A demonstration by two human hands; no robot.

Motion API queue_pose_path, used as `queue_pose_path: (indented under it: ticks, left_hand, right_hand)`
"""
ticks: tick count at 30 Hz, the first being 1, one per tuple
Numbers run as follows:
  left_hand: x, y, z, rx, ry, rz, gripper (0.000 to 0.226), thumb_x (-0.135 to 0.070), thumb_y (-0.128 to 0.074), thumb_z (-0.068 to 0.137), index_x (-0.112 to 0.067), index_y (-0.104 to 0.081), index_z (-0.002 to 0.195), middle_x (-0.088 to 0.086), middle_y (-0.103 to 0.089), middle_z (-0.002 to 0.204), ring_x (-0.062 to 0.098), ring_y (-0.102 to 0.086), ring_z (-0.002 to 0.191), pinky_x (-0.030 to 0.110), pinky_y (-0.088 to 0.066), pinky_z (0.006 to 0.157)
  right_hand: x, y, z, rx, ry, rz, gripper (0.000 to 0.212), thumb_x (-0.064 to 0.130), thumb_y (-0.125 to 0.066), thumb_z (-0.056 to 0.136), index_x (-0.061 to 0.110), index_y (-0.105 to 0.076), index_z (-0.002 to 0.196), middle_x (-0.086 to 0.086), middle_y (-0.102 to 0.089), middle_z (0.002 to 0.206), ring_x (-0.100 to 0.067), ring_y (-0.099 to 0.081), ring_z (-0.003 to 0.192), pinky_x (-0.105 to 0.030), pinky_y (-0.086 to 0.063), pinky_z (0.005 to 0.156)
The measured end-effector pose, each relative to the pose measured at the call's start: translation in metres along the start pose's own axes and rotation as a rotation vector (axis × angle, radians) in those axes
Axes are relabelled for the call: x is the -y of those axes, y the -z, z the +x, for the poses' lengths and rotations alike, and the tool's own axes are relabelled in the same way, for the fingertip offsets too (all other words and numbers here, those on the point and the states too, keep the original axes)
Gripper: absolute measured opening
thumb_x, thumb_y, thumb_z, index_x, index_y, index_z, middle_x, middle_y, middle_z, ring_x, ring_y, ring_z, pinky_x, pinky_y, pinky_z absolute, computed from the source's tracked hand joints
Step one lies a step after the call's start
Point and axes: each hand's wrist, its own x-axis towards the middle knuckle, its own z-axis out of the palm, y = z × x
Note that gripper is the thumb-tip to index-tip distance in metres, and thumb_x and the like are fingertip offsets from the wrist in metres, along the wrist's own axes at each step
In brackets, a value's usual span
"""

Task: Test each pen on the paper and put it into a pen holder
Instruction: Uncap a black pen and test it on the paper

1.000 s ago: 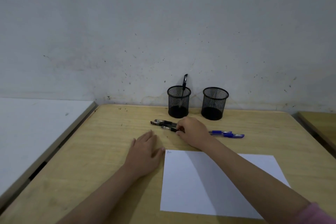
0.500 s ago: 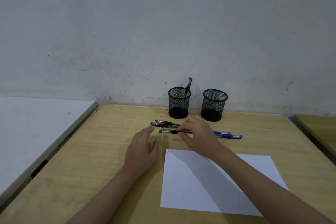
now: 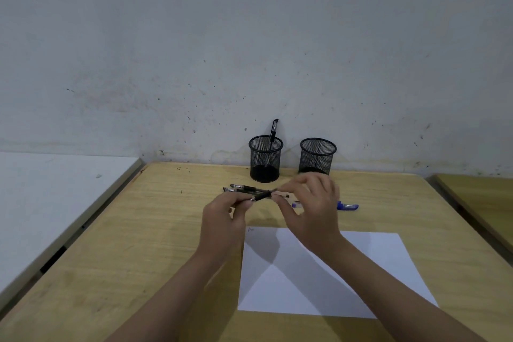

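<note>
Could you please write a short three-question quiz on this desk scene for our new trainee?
1. True or false: both holders hold a pen.
2. What do the two hands grip together?
3. The blue pens lie: A) on the paper, B) on the desk right of the hands, C) in a holder.

Key:
1. False: the left holder holds one pen; the right holder looks empty.
2. Left hand and right hand grip a black pen.
3. B: blue pens, paper, desk.

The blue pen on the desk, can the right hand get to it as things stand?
Probably yes: the blue pen lies uncovered just beside the right hand, but that hand and the left hand are holding a black pen.
</note>
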Motion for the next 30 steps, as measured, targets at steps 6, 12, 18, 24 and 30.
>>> queue_pose_path:
  ticks: [6,12,18,24,30]
  left_hand:
    - [-0.012,-0.006,0.002,0.031,0.074,-0.204,0.022,-0.002,-0.067,0.081,-0.023,-0.071,0.085,-0.004,-0.072,0.079,0.01,-0.067,0.075,0.029,-0.056,0.07]
    - [-0.021,-0.007,-0.001,0.152,0.024,-0.286,0.023,0.001,-0.068,0.078,-0.016,-0.072,0.093,-0.001,-0.073,0.087,0.013,-0.069,0.083,0.028,-0.055,0.076]
    - [-0.02,0.001,0.006,0.166,-0.065,-0.234,0.021,0.007,-0.068,0.076,-0.008,-0.074,0.09,0.002,-0.073,0.083,0.013,-0.068,0.076,0.026,-0.054,0.069]
    - [-0.022,0.007,0.013,0.249,-0.169,-0.199,0.016,0.001,-0.069,0.076,-0.007,-0.073,0.089,0.001,-0.073,0.081,0.013,-0.068,0.077,0.021,-0.052,0.072]
    - [0.036,0.075,0.031,-0.034,0.228,-0.047,0.019,0.002,-0.065,0.081,-0.015,-0.071,0.088,-0.018,-0.07,0.063,0.015,-0.069,0.071,0.024,-0.057,0.076]
  right_hand:
    - [0.028,0.005,-0.012,0.049,-0.602,0.567,0.019,0.025,-0.078,0.075,0.019,-0.061,0.079,0.003,-0.056,0.067,-0.005,-0.051,0.063,-0.015,-0.042,0.062]
    - [0.034,0.004,-0.004,0.193,-0.744,0.785,0.006,0.021,-0.064,0.088,0.018,-0.067,0.083,-0.003,-0.065,0.068,-0.012,-0.06,0.063,-0.041,-0.053,0.065]
    - [0.042,0.011,-0.005,0.119,-0.56,0.699,0.009,0.015,-0.064,0.087,0.021,-0.07,0.083,-0.002,-0.07,0.072,-0.013,-0.064,0.064,-0.032,-0.054,0.06]
    - [0.046,0.013,-0.009,0.052,-0.382,0.689,0.005,0.014,-0.066,0.084,0.018,-0.07,0.086,0.011,-0.067,0.073,-0.003,-0.061,0.063,-0.011,-0.043,0.057]
    - [0.01,0.062,0.024,-0.339,-0.484,0.741,0.008,0.028,-0.061,0.085,0.027,-0.064,0.078,0.016,-0.063,0.06,-0.003,-0.055,0.055,-0.018,-0.045,0.056]
